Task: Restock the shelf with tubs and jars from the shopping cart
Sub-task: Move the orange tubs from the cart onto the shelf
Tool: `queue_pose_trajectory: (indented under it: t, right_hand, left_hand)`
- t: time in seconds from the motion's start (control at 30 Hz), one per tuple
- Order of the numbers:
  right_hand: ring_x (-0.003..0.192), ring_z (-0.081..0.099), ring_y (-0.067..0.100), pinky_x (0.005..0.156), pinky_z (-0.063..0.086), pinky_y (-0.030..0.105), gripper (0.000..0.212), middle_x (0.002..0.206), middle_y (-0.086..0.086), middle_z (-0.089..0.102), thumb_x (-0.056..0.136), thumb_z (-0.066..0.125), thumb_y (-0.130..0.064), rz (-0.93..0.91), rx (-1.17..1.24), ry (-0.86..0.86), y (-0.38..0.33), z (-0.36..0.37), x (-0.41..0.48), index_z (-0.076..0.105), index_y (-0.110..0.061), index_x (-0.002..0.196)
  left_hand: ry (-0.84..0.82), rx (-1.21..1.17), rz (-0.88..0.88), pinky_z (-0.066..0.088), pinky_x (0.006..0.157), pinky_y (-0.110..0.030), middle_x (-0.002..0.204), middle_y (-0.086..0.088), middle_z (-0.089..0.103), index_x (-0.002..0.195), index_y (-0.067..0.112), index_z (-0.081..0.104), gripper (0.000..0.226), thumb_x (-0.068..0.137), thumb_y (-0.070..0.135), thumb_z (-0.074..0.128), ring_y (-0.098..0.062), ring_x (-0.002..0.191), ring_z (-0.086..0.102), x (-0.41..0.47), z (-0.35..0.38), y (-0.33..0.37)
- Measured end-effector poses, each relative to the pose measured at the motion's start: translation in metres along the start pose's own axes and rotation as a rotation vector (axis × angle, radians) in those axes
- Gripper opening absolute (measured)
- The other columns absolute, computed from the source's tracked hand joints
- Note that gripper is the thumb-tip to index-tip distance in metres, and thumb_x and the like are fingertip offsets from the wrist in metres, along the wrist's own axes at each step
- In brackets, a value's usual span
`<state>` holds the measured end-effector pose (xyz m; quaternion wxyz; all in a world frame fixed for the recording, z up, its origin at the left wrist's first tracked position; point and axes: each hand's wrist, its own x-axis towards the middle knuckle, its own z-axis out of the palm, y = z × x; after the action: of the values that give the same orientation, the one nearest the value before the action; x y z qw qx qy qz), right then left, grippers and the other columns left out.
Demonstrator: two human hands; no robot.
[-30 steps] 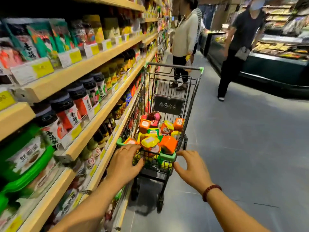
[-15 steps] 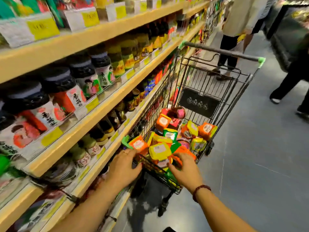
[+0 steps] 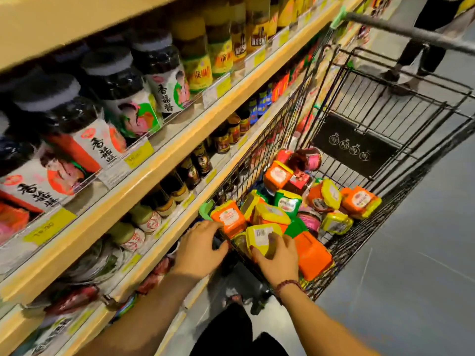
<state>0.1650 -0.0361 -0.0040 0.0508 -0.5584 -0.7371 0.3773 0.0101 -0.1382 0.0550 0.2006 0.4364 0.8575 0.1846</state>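
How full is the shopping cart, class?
Partly full: tubs and jars lie heaped in the cart, mostly at its near end.

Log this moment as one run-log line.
stage: pick | left hand: rests on shopping cart rim | right hand: grips yellow-lidded tub in cart

Forearms bare to frame edge. Right hand (image 3: 276,255): wrist carries a bracelet (image 3: 289,285), single strand, small round dark red beads. Left hand (image 3: 198,249): bare wrist. Lower body: plain black trousers (image 3: 228,327), loose cut, fabric detail too dark to read.
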Motion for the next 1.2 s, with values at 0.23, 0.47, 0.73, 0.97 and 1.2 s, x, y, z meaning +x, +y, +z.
queue_pose_trajectory:
  t: [0.23, 0.47, 0.73, 0.97, 1.2]
  right_hand:
    - [0.129, 0.035, 0.037, 0.099, 0.04, 0.042, 0.094, 0.142, 0.011, 0.034, 0.07, 0.068, -0.065, 0.244, -0.062, 0.021, -0.021, 0.02, 0.028, 0.026, -0.025, 0.144]
    - [0.13, 0.032, 0.037, 0.098, 0.04, 0.042, 0.113, 0.143, 0.011, 0.032, 0.062, 0.075, -0.062, 0.405, -0.124, -0.038, -0.033, 0.013, 0.038, 0.015, -0.018, 0.147]
    - [0.096, 0.059, 0.017, 0.082, 0.052, 0.033, 0.079, 0.103, -0.007, 0.061, 0.054, 0.086, -0.042, 0.303, 0.149, -0.249, -0.002, -0.025, 0.067, 0.048, -0.021, 0.12]
    - [0.108, 0.057, 0.008, 0.078, 0.049, 0.013, 0.084, 0.119, -0.002, 0.059, 0.046, 0.091, -0.027, -0.024, 0.451, -0.579, -0.014, -0.091, 0.098, 0.054, -0.02, 0.121]
    - [0.1, 0.06, -0.009, 0.077, 0.048, 0.01, 0.082, 0.125, -0.002, 0.056, 0.045, 0.075, -0.028, -0.273, 0.622, -0.875, -0.061, -0.14, 0.107, 0.054, -0.014, 0.123]
  left_hand:
    - [-0.099, 0.069, -0.068, 0.041, 0.1, -0.033, 0.135, 0.004, 0.049, 0.133, 0.027, 0.047, 0.048, 0.087, 0.04, 0.053, -0.018, 0.124, 0.045, 0.06, -0.001, -0.02]
    - [-0.111, 0.039, -0.077, 0.04, 0.094, -0.024, 0.126, 0.005, 0.052, 0.126, 0.028, 0.053, 0.04, 0.087, 0.038, 0.057, -0.017, 0.118, 0.048, 0.093, 0.005, -0.012]
    - [-0.174, -0.51, -0.234, 0.048, 0.079, -0.012, 0.102, -0.006, 0.062, 0.099, 0.018, 0.062, 0.017, 0.086, 0.006, 0.063, -0.019, 0.096, 0.059, 0.098, 0.022, 0.001]
    - [-0.388, -1.0, -0.519, 0.045, 0.084, -0.026, 0.126, -0.005, 0.055, 0.112, 0.022, 0.057, 0.02, 0.097, 0.014, 0.047, -0.017, 0.108, 0.054, 0.087, 0.008, 0.039]
    - [-0.695, -1.614, -0.586, 0.039, 0.102, -0.056, 0.135, -0.014, 0.054, 0.138, 0.022, 0.044, 0.09, 0.063, 0.064, 0.07, -0.035, 0.126, 0.049, 0.076, 0.012, 0.058]
